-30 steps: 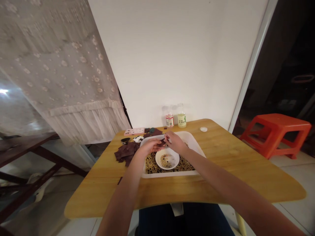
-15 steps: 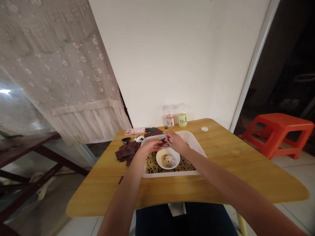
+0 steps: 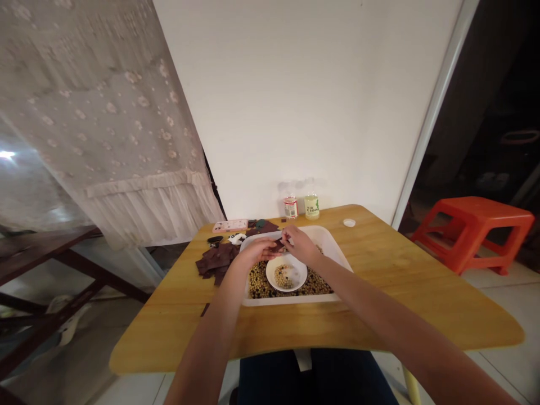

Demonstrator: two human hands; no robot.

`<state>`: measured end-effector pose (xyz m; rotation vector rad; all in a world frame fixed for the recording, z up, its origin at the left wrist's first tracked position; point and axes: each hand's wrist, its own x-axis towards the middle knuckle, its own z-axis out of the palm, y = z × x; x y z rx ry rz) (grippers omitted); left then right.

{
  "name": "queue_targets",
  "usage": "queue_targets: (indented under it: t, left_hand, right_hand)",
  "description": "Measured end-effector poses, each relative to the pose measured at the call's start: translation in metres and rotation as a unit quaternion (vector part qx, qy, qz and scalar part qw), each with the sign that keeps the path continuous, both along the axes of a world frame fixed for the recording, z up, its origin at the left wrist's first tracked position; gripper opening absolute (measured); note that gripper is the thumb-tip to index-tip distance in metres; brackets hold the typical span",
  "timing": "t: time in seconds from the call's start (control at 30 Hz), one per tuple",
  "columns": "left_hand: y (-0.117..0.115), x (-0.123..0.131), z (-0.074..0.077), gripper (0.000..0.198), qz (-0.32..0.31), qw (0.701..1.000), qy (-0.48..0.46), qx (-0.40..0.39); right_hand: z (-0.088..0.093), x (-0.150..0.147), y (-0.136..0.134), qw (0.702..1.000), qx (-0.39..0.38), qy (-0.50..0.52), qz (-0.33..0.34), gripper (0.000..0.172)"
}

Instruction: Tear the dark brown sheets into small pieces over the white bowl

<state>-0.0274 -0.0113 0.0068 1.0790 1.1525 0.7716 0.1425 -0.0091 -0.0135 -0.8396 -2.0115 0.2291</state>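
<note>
**A:** quick q, how far along does this look? Pic's from a head cam, fwd and down at the table.

**B:** ok so the right hand (image 3: 300, 244) has its fingers (image 3: 289, 235) pinched on a small dark brown piece (image 3: 278, 243), thumb and fingertip by the look of it. Left hand (image 3: 255, 253) is reaching in from the other side, fingers (image 3: 270, 248) out flat-ish and right up against the piece. Can't tell if it's actually gripping tbh.

**A:** where's the piece exactly?

**B:** held up over the back part of the white plastic tray (image 3: 295, 301), just above the white bowl (image 3: 287, 291). Material's too small to tell.

**A:** and what's done vs left?

**B:** going by how things lie: tray's floor is mostly covered w/ a mix of tan and black beans (image 3: 259, 284), and the bowl has a small heap of tan beans (image 3: 283, 276) w/ a few dark ones. Lots more in the tray than the bowl.

**A:** other dark pieces?

**B:** yep, a loose pile (image 3: 216, 261) left of the tray on the wooden table (image 3: 379, 292), more behind the tray (image 3: 261, 228), plus one lone scrap (image 3: 205, 309) near the front edge.
</note>
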Motion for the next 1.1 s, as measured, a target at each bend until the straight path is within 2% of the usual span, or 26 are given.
queue_targets:
  t: [1.1]
  left_hand:
    - [-0.0043,0.0024,0.0044,0.025,0.013,1.0,0.016,0.002]
  right_hand:
    - [0.0006,-0.0012,-0.0002,1.0,-0.007,0.002,0.002,0.012]
